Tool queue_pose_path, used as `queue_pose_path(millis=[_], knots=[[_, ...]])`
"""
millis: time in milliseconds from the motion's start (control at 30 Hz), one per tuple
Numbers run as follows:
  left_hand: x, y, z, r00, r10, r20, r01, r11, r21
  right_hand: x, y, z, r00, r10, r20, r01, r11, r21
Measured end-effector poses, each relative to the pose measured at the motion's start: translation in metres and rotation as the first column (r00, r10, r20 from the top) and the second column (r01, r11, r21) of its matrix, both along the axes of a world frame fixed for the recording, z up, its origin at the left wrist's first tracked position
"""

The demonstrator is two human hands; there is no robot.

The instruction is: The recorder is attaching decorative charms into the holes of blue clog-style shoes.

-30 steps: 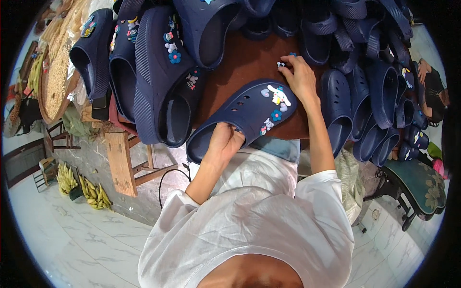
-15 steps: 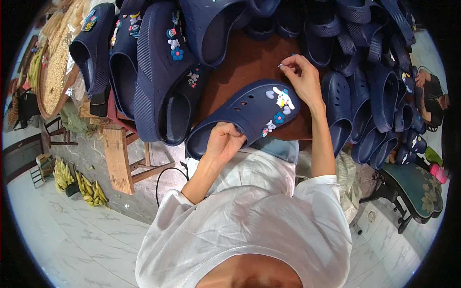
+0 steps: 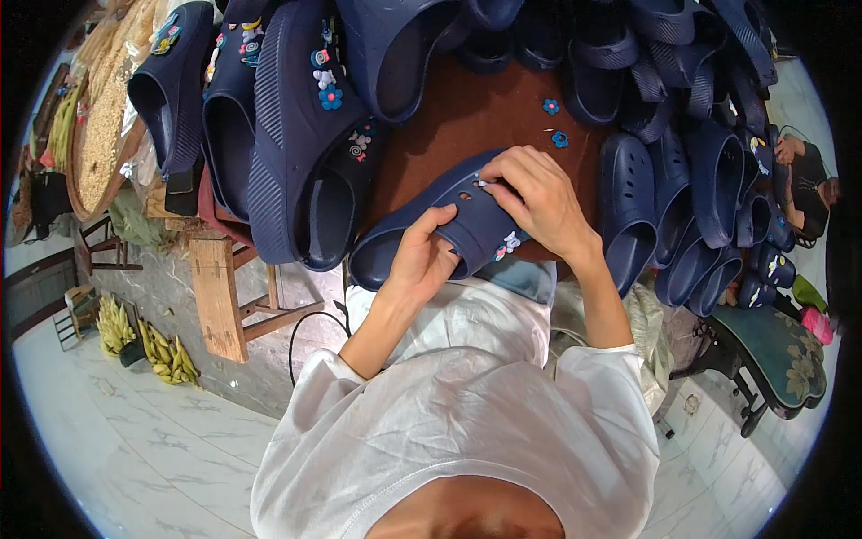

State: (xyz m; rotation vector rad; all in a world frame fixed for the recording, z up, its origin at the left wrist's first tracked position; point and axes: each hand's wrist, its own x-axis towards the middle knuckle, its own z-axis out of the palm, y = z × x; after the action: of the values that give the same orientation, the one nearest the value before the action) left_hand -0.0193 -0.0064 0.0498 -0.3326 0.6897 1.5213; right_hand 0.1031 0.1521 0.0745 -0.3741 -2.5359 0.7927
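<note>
From my head camera, I see a dark blue clog (image 3: 449, 220) with round holes and little flower charms, lying on the brown table (image 3: 449, 117). My left hand (image 3: 422, 260) grips its side. My right hand (image 3: 539, 202) pinches its top.

Navy perforated clog (image 3: 449, 225), blue flower charms (image 3: 550, 106), brown tabletop (image 3: 467, 117), white shirt (image 3: 467, 422).
</note>
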Motion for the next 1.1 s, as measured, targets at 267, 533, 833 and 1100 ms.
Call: queue_pose_path(millis=[267,533,833,1100], knots=[[0.007,0.003,0.003,0.998,-0.019,-0.054,0.017,0.999,-0.038,0.006,-0.001,-0.002,1.0,-0.014,-0.021,0.015,0.999,0.049],[0.01,0.005,0.003,0.999,-0.001,-0.042,-0.002,0.998,-0.064,0.008,-0.011,-0.005,0.996,0.065,-0.059,-0.065,0.998,-0.001],[0.013,0.013,0.006,0.998,0.011,-0.064,-0.019,0.992,-0.125,0.011,-0.015,0.002,0.998,0.051,-0.039,-0.053,0.998,-0.04],[0.016,0.011,0.01,0.983,-0.05,-0.174,0.009,0.974,-0.227,0.009,-0.014,0.007,0.996,0.071,0.046,-0.065,0.992,-0.112]])
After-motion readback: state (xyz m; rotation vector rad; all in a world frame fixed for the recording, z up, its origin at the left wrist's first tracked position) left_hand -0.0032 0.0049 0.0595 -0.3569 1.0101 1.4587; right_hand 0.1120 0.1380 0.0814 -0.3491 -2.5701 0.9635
